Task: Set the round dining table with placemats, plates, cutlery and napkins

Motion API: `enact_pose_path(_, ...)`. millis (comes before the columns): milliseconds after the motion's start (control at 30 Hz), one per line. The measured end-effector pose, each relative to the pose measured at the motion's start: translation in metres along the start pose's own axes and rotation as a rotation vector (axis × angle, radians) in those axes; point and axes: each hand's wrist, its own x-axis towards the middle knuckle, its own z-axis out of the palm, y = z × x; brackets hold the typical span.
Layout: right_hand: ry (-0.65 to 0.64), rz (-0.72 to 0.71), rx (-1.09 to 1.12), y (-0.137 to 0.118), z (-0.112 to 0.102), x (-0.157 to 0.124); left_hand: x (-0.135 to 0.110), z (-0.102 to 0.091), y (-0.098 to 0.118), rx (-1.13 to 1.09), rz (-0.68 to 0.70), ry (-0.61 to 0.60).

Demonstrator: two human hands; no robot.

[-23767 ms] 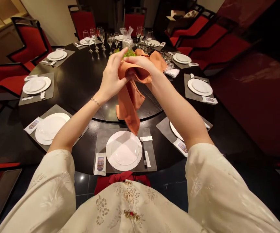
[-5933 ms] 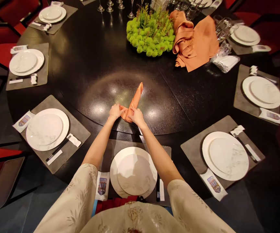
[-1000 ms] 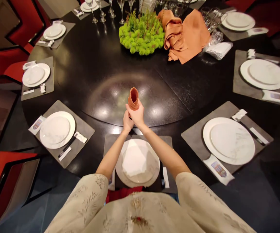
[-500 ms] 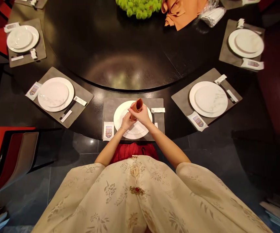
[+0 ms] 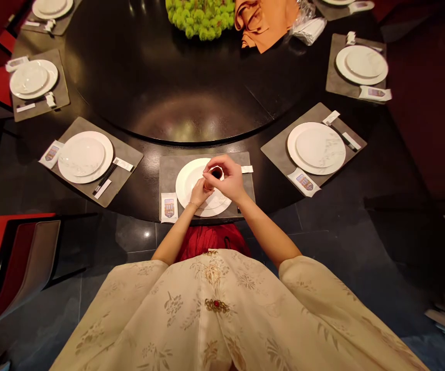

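Note:
A rolled terracotta-orange cloth napkin (image 5: 215,175) stands as a short tube over the white plate (image 5: 186,185), with its dark hollow end facing up. My right hand (image 5: 224,178) curls over its top and far side, hiding most of the cloth. My left hand (image 5: 200,192) grips the lower near side. Whether the napkin's base touches the plate is hidden by my fingers. The plate rests on a grey placemat (image 5: 167,175) in front of me.
Dark round table with a central turntable (image 5: 168,93). Neighbouring settings have white plates (image 5: 317,147) on grey mats, with chopsticks and paper cards. At the far edge lie green floral centrepiece (image 5: 195,15) and loose orange napkins (image 5: 264,20). Red chairs stand at left.
My right hand has moved up over the napkin's top, covering more of it, and the view has tilted slightly. The napkin stays between my hands above the plate.

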Motion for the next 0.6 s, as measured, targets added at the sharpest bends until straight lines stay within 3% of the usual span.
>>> enact_pose_path(167,0.216,-0.086,0.026,-0.013,-0.041,0.015,-0.004,-0.008,0.006,0.09,0.106,-0.035)
enact_pose_path(267,0.267,-0.04,-0.014,0.011,-0.061,0.028,-0.004,-0.005,0.011,0.123,0.116,-0.042)
enact_pose_path(400,0.299,0.171,0.079,0.056,-0.056,0.029,-0.002,0.008,0.018,0.156,0.055,-0.016)
enact_pose_path(467,0.228,0.242,0.186,0.068,-0.048,0.02,-0.002,0.014,0.018,0.137,-0.009,0.029)
enact_pose_path(600,-0.106,0.185,0.265,0.064,-0.041,0.003,-0.002,0.02,0.011,0.031,-0.107,0.06)
